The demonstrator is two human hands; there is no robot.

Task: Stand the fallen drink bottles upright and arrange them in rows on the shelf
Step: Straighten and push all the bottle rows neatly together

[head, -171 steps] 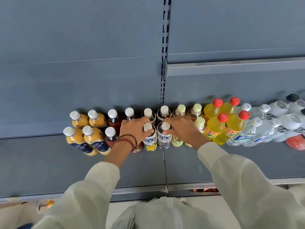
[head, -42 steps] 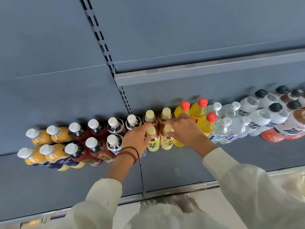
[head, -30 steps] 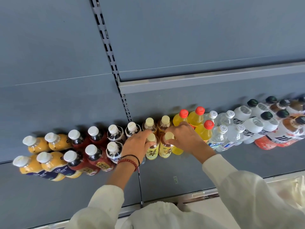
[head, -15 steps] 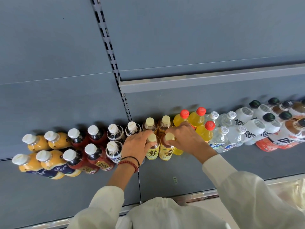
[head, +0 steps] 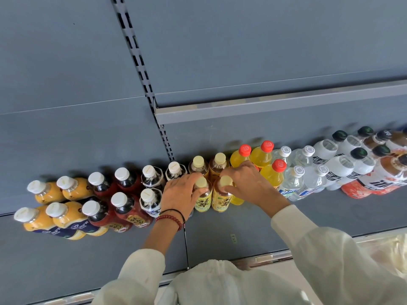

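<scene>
Two yellow-labelled tea bottles stand upright side by side, touching, in the front row of a grey shelf (head: pixel 220 234) as a person reaches in with both hands. The left tea bottle (head: pixel 203 200) sits at the fingertips of the left hand (head: pixel 179 195), whose fingers curl round its neck just below the pale cap. The right tea bottle (head: pixel 222 200) is held the same way by the right hand (head: pixel 246 181) – fingers bent over the cap and shoulder, the label showing below the grip.

Directly behind them stand two more tea bottles (head: pixel 198 165) against the back panel. To the right come orange drinks with red caps (head: pixel 274 175), one partly hidden behind the right hand, then clear water bottles (head: pixel 295 179) and, farther right, white-wrapped bottles with dark caps (head: pixel 339 166). To the left, dark drinks with white caps (head: pixel 123 208) and orange juice bottles (head: pixel 63 216) stand two deep.

Beaded bracelets (head: pixel 170 217) circle the left wrist – both arms wear cream sleeves (head: pixel 141 274).
</scene>
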